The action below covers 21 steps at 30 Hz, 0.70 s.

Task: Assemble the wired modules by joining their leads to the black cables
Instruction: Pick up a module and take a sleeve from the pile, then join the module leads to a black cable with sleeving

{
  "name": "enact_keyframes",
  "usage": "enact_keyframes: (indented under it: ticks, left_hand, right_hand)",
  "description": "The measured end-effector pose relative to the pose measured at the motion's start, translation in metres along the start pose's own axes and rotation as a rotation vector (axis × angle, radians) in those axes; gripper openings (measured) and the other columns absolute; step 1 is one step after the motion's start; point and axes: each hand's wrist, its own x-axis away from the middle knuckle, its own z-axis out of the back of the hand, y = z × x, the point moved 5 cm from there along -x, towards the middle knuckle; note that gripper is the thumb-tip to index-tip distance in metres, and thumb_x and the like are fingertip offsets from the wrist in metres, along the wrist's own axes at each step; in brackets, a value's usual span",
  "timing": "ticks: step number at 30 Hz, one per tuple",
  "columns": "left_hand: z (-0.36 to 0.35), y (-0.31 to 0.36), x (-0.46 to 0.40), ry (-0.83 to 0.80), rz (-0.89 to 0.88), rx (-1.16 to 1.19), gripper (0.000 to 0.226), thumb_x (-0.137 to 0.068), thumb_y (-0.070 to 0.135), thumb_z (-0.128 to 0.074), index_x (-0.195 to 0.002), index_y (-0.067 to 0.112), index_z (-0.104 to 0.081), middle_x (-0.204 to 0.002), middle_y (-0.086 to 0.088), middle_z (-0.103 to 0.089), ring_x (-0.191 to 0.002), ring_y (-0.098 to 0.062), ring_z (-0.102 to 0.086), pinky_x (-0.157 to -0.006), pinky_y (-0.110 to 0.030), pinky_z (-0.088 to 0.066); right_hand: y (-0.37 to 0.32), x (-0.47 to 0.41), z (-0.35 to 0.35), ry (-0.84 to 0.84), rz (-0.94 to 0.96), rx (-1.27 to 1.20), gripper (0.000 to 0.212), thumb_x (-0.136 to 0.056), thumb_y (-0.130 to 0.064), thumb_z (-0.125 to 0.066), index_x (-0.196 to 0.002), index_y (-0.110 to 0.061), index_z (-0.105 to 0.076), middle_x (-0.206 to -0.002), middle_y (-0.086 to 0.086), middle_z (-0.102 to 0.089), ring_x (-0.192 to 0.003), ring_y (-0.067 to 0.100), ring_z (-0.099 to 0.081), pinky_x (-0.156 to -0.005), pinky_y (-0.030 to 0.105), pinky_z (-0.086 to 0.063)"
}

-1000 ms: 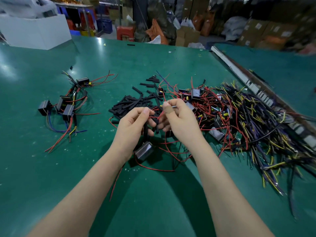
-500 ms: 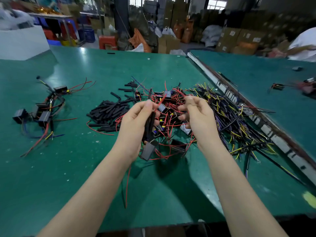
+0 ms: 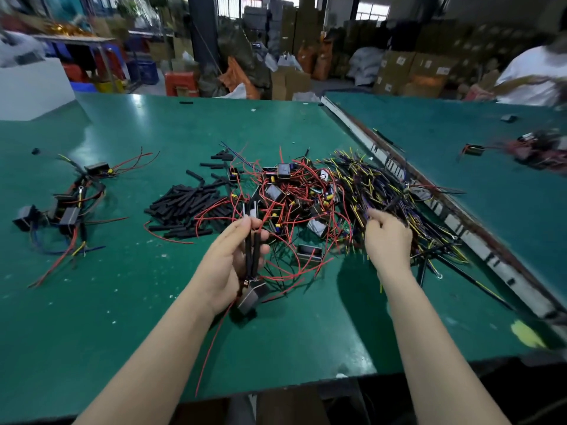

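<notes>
My left hand grips two black sleeved leads upright, and a grey wired module hangs from them just above the green table. A thin red wire trails from the module toward the table's near edge. My right hand reaches into the pile of black cables with yellow and blue ends, its fingers curled among the strands; I cannot see if it holds one. A heap of loose modules with red leads lies between my hands.
Cut black sleeve pieces lie left of the heap. Several joined modules sit at the far left. A metal rail separates a second green table, where another person in white works. A white box stands back left.
My right hand has left the module's leads and moved right into the black cable pile. The left hand keeps the module, now lower. The camera view has swung to the right.
</notes>
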Motion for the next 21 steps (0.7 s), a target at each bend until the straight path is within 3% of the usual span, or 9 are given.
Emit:
enact_keyframes:
  ticks: [4,10,12,14,15,16,17,19,21]
  left_hand:
    - [0.004,0.0,-0.002,0.005,0.016,0.05,0.016,-0.091,0.035,-0.05,-0.084,0.022,-0.057,-0.074,0.005,-0.06,-0.057,-0.008,-0.055,-0.054,-0.019,-0.046]
    - [0.005,0.0,-0.003,0.01,0.018,0.073,0.02,-0.096,0.032,-0.046,-0.084,0.021,-0.056,-0.075,0.004,-0.06,-0.057,-0.008,-0.056,-0.053,-0.019,-0.047]
    - [0.005,0.001,-0.004,0.006,0.014,0.071,0.019,-0.095,0.032,-0.046,-0.084,0.021,-0.056,-0.074,0.004,-0.061,-0.057,-0.008,-0.056,-0.054,-0.02,-0.047]
    - [0.006,-0.001,-0.005,0.005,0.016,0.067,0.019,-0.095,0.033,-0.046,-0.084,0.022,-0.057,-0.074,0.005,-0.061,-0.057,-0.008,-0.056,-0.055,-0.019,-0.048]
    - [0.006,-0.002,-0.005,0.004,0.017,0.068,0.019,-0.095,0.033,-0.047,-0.084,0.022,-0.057,-0.074,0.005,-0.061,-0.057,-0.008,-0.057,-0.055,-0.019,-0.048]
    - [0.007,-0.003,-0.006,0.003,0.018,0.069,0.018,-0.094,0.034,-0.048,-0.084,0.022,-0.058,-0.075,0.005,-0.061,-0.057,-0.008,-0.057,-0.055,-0.019,-0.048]
    - [0.007,-0.003,-0.006,0.001,0.017,0.068,0.017,-0.092,0.035,-0.049,-0.084,0.022,-0.058,-0.075,0.005,-0.061,-0.058,-0.008,-0.057,-0.055,-0.019,-0.048]
    - [0.009,-0.003,-0.007,-0.002,0.007,0.063,0.017,-0.088,0.036,-0.051,-0.084,0.022,-0.059,-0.076,0.005,-0.062,-0.059,-0.008,-0.057,-0.056,-0.02,-0.048]
    - [0.009,-0.003,-0.007,-0.005,-0.001,0.05,0.017,-0.085,0.038,-0.053,-0.083,0.023,-0.06,-0.076,0.005,-0.063,-0.059,-0.008,-0.058,-0.056,-0.02,-0.049]
  right_hand:
    - [-0.03,-0.011,0.019,0.161,0.267,0.015,0.039,-0.096,-0.005,-0.04,-0.132,-0.002,-0.055,-0.141,0.013,-0.051,-0.13,0.033,-0.042,-0.108,0.035,-0.029]
    - [-0.039,-0.025,0.045,0.351,0.325,-0.181,0.045,-0.096,-0.002,-0.04,-0.139,-0.008,-0.049,-0.146,0.009,-0.047,-0.137,0.019,-0.039,-0.109,0.017,-0.021]
    - [-0.039,-0.03,0.043,0.302,0.368,-0.105,0.045,-0.096,-0.003,-0.04,-0.139,-0.01,-0.05,-0.147,0.008,-0.045,-0.138,0.02,-0.038,-0.109,0.017,-0.018]
    - [-0.031,-0.042,0.031,0.067,0.309,0.12,0.042,-0.096,-0.007,-0.041,-0.134,-0.014,-0.056,-0.142,0.01,-0.051,-0.127,0.026,-0.048,-0.112,0.032,-0.03]
    - [-0.023,-0.044,0.025,-0.081,0.242,0.223,0.039,-0.096,-0.012,-0.042,-0.13,-0.018,-0.06,-0.131,0.011,-0.06,-0.11,0.027,-0.056,-0.103,0.036,-0.041]
    - [-0.014,-0.043,0.021,-0.202,0.189,0.255,0.035,-0.097,-0.017,-0.044,-0.126,-0.023,-0.062,-0.112,0.008,-0.068,-0.087,0.024,-0.058,-0.084,0.032,-0.048]
    - [-0.008,-0.04,0.021,-0.255,0.163,0.202,0.032,-0.098,-0.022,-0.046,-0.123,-0.027,-0.064,-0.091,0.002,-0.068,-0.068,0.018,-0.052,-0.066,0.028,-0.045]
    - [0.003,-0.033,0.034,-0.176,0.129,0.034,0.028,-0.097,-0.023,-0.047,-0.117,-0.03,-0.066,-0.067,-0.007,-0.058,-0.052,0.011,-0.041,-0.052,0.027,-0.033]
    - [0.02,-0.027,0.049,-0.041,0.056,0.07,0.03,-0.094,-0.019,-0.045,-0.112,-0.028,-0.067,-0.07,-0.006,-0.06,-0.056,0.014,-0.046,-0.051,0.027,-0.032]
